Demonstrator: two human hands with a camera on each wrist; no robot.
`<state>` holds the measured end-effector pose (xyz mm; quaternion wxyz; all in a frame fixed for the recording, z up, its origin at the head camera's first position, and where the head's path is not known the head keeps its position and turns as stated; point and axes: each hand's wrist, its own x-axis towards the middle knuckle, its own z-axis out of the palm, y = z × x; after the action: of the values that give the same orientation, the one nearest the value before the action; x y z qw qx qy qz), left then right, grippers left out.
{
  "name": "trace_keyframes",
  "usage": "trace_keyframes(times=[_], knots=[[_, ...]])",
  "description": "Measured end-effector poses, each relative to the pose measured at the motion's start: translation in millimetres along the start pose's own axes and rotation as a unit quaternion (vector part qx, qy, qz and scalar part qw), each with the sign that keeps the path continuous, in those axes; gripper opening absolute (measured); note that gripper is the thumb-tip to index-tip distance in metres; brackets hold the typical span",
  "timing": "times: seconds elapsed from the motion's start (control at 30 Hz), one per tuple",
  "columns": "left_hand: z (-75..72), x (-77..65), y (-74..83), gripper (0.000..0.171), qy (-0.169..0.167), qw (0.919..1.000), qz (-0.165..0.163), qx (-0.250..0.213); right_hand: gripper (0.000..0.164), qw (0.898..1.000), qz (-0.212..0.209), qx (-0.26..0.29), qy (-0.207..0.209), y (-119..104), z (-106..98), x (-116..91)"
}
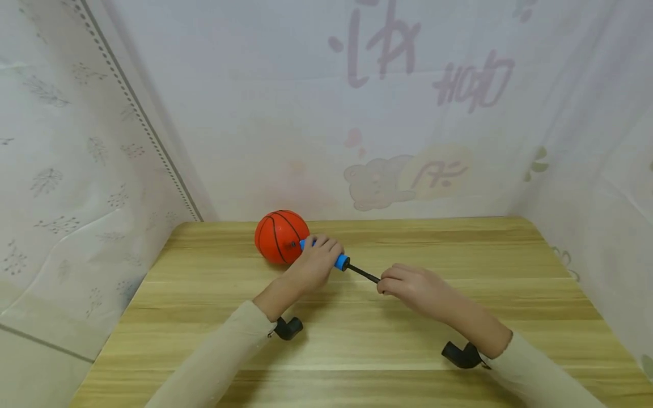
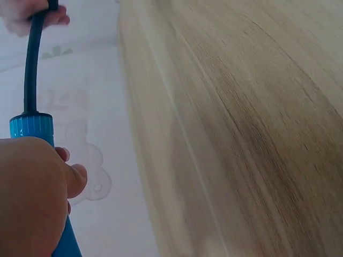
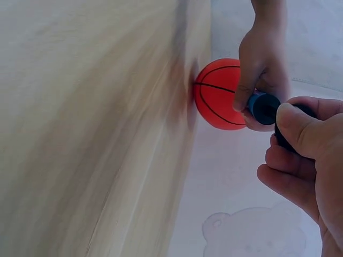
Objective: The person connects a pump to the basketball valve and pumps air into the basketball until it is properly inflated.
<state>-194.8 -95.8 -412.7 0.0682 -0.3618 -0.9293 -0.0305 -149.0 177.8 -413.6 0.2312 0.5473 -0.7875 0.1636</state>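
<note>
A small orange basketball lies on the wooden table near its far edge. A blue hand pump points into the ball. My left hand grips the pump's blue barrel right beside the ball. A black rod runs out of the barrel to my right hand, which grips the black handle at its end, pulled out from the barrel.
White patterned cloth walls the table in at the back and on both sides. Bare wood stretches in front of the hands to the near edge. Black wrist mounts sit on both forearms.
</note>
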Motion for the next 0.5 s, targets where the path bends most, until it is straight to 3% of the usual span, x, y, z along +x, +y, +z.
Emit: trace_keyframes(times=[0.07,0.17,0.27,0.5], knots=[[0.9,0.2,0.7,0.028,0.002,1.0,0.0,0.005,0.006,1.0,0.001,0.002,-0.003,3,5,5],[2.2,0.7,1.6,0.027,0.008,0.9999,0.002,0.012,0.02,1.0,0.0,0.003,0.002,8,13,13],[3.1,1.0,2.8,0.027,0.013,0.9998,0.007,0.016,0.023,1.0,-0.006,-0.003,0.007,11,20,20],[6.7,0.1,5.4,0.025,0.028,0.9993,0.018,0.018,0.007,1.0,-0.002,-0.003,0.0,13,29,28]])
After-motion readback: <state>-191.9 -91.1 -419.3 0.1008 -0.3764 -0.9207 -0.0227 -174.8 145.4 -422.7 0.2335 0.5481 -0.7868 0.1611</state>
